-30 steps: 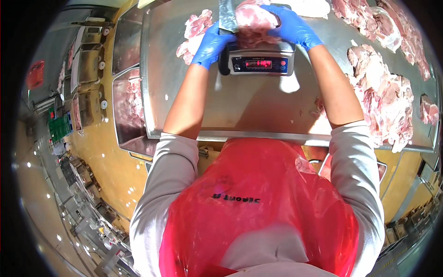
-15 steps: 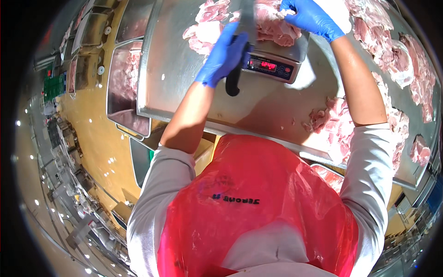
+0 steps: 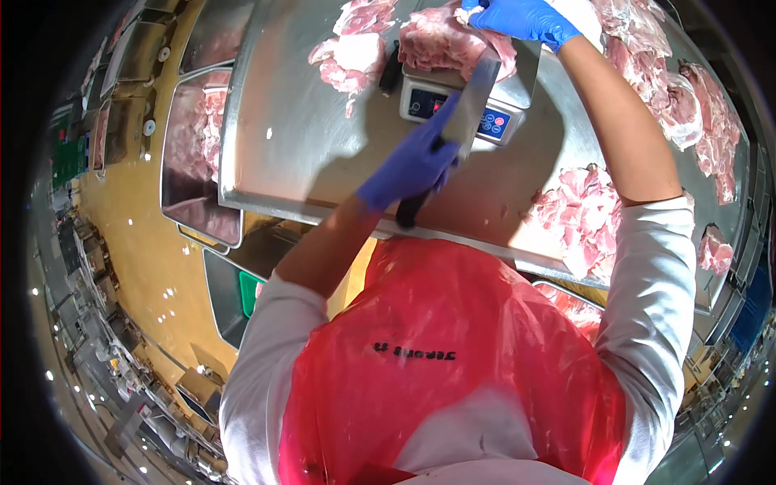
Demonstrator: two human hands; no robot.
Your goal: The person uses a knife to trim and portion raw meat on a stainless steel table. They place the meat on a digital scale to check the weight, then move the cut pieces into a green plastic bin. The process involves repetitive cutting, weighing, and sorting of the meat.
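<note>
My left hand (image 3: 416, 158), in a blue glove, grips a knife by its black handle. The broad blade (image 3: 477, 101) points away from me, crossing in front of the scale, its tip against the near right of a pink slab of raw meat (image 3: 440, 40). That slab rests on the small digital scale (image 3: 491, 123), hiding most of its platform. My right hand (image 3: 521, 18), gloved too, pinches the slab's far right edge with closed fingers. Left of the scale lies a black handle (image 3: 391, 69); what it belongs to is hidden.
Trimmed meat pieces (image 3: 349, 61) lie left of the scale, and a pile of smaller pieces (image 3: 578, 218) near my right forearm. Larger cuts (image 3: 711, 121) line the right of the metal table (image 3: 275, 174). A metal tub (image 3: 194, 194) with meat stands beyond its left edge.
My left hand has drawn the knife nearer to me, from over the meat to in front of the scale. My right hand keeps hold of the slab, slightly farther left.
</note>
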